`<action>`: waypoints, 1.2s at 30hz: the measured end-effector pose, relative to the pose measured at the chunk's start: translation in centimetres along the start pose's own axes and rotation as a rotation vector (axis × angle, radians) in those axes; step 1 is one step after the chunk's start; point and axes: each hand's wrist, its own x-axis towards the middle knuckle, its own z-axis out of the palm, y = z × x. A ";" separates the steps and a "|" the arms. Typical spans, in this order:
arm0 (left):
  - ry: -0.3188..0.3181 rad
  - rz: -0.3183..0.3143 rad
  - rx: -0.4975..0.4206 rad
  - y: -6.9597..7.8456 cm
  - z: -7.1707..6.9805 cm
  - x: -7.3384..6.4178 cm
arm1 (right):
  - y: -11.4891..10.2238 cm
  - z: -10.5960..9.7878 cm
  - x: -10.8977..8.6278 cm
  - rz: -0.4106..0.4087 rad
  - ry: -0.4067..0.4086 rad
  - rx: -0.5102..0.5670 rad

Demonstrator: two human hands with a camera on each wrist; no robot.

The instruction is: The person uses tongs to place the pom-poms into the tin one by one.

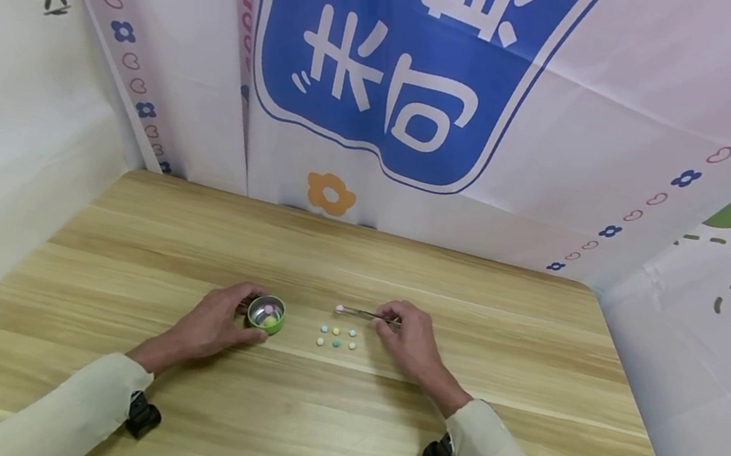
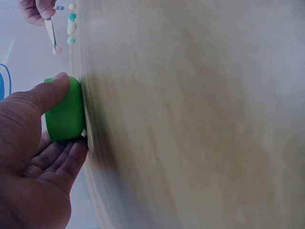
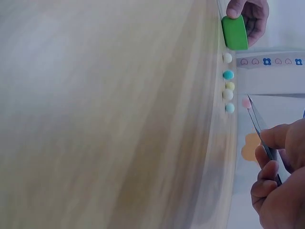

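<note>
My left hand (image 1: 220, 323) holds a small green tin (image 1: 276, 327) on the table, thumb on the near side and fingers round the far side. Inside its silver interior lie a pink ball and a yellow one. Metal tweezers (image 3: 256, 119) are pinched between the thumb and fingers of my right hand (image 1: 411, 341). At their tips is a small pink ball (image 3: 246, 102), above the table in the right wrist view. Between the hands, small pale, yellow and teal balls (image 1: 336, 343) sit in two short rows on the wood, just nearer than the tweezers.
The wood-grain table (image 1: 322, 426) spreads out on all sides of the hands. A white printed cloth (image 1: 514, 227) with a blue sign rises behind its far edge, and white cloth walls flank it left and right. Each wrist bears a small black camera (image 1: 143, 415).
</note>
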 end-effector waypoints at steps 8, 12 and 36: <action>0.007 0.017 0.009 0.1 0.1 0.2 | -1.6 0.8 0.2 -0.035 -0.013 0.014; 0.011 0.022 0.013 0.0 0.1 0.2 | -2.5 1.3 0.4 -0.077 -0.023 0.027; 0.003 0.004 0.014 0.0 0.0 0.1 | -5.3 4.5 0.8 -0.178 -0.061 0.023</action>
